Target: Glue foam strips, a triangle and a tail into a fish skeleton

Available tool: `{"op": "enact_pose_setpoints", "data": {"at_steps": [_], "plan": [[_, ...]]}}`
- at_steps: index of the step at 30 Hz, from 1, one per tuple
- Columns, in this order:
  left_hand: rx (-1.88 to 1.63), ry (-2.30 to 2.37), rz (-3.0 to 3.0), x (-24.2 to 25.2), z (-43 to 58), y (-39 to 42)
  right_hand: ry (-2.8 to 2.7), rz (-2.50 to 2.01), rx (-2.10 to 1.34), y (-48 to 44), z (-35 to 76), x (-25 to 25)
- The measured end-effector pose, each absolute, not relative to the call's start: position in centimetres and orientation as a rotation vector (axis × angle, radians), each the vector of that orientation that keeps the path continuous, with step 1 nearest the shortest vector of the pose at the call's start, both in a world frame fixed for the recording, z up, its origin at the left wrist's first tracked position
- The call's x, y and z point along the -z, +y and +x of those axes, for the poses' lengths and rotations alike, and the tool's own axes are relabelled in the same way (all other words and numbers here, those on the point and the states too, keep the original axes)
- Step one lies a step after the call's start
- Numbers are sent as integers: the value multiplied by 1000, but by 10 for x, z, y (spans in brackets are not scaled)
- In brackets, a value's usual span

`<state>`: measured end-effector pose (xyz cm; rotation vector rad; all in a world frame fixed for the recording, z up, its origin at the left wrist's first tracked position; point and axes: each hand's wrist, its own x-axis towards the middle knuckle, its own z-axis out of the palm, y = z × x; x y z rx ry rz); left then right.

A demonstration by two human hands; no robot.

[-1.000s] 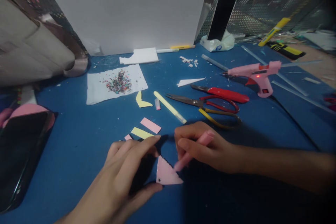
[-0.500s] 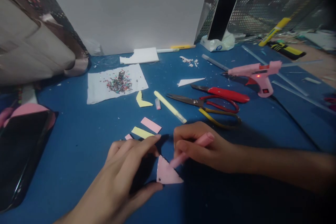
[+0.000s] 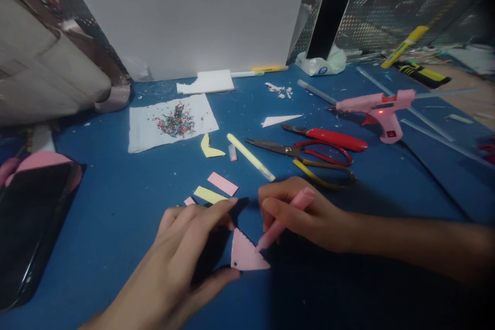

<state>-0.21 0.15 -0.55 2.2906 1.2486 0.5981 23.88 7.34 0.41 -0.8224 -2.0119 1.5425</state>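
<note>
Pink marker (image 3: pixel 286 219) tip slid twd 2 o'clk edge of pink triangle (image 3: pixel 244 255) since prev frame. Triangle at 6 o'clk on blue table (image 3: pixel 116 247). L hand (image 3: pixel 189 247): thumb + finger clamped on triangle. R hand (image 3: pixel 325 221): clamped on marker. Scissors (image 3: pixel 288 150) 1 o'clk of triangle, pink strip (image 3: pixel 223 184) 11 o'clk.

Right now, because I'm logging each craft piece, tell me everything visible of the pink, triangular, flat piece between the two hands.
The pink, triangular, flat piece looks thin and stiff, like card or foam; I can't tell which. A small, round, dark spot marks its lower-left corner, and its slanting right edge looks dark and uneven. It's at or just above the blue tabletop, pinched by the left hand. The pink, marker-like pen in the right hand meets its slanting edge.
</note>
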Motion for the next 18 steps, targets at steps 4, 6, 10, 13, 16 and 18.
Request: {"op": "enact_pose_setpoints", "data": {"at_steps": [4,6,10,13,16,18], "plan": [[-594,1243,2274,5,-2,1,-1977,-862,-1512,73,239,-4],[-587,1247,2270,5,-2,1,-1989,-862,-1524,73,239,-3],[-583,1246,2286,5,-3,1,-1965,-863,-1526,73,239,-4],[-585,1251,2297,6,-3,1,-1974,-861,-1533,73,239,-4],[-579,1252,2286,6,-3,1,-1961,-858,-1544,72,239,-4],[-578,1252,2282,6,-3,1,-1954,-860,-1536,72,238,-3]]}}
